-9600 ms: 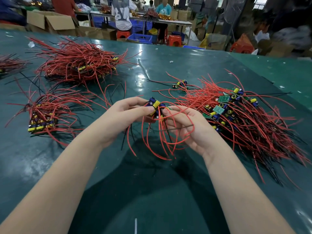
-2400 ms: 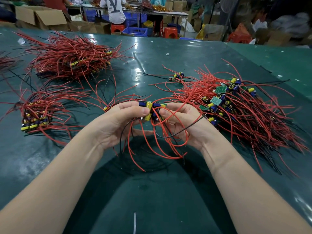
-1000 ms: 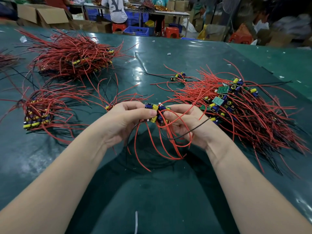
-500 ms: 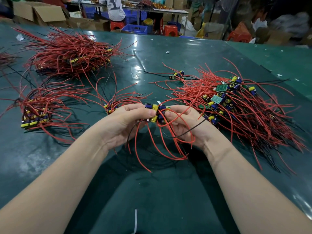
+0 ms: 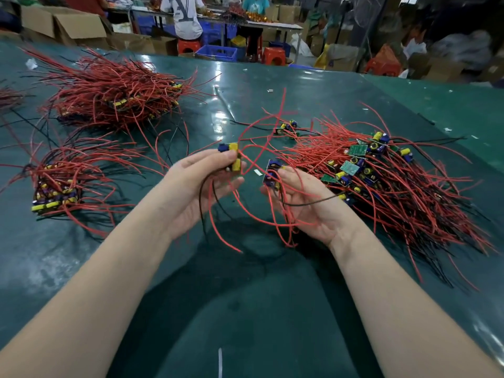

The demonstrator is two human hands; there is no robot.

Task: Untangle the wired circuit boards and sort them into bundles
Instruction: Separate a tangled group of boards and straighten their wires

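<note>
We cannot read the boards under the far wire pile (image 5: pixel 114 96); red leads cover them. A wire heap (image 5: pixel 8 98) is cut by the left edge. Fingers of the left hand (image 5: pixel 201 184) hide part of its board (image 5: pixel 231 156). Background workers are blurred.

Evenly lit from overhead, moderately bright. White glare patches on the glossy green table (image 5: pixel 272 85) at upper centre, fainter sheen at lower left and lower right. Large soft shadow over the bottom centre; thin dark shadows beneath the wire piles (image 5: pixel 109 94). Strong wide-angle bending toward the edges, forearms stretched at the bottom corners. Slight motion blur on both hands and the right-side wires. Dim, soft background along the top, darkest at upper right.
</note>
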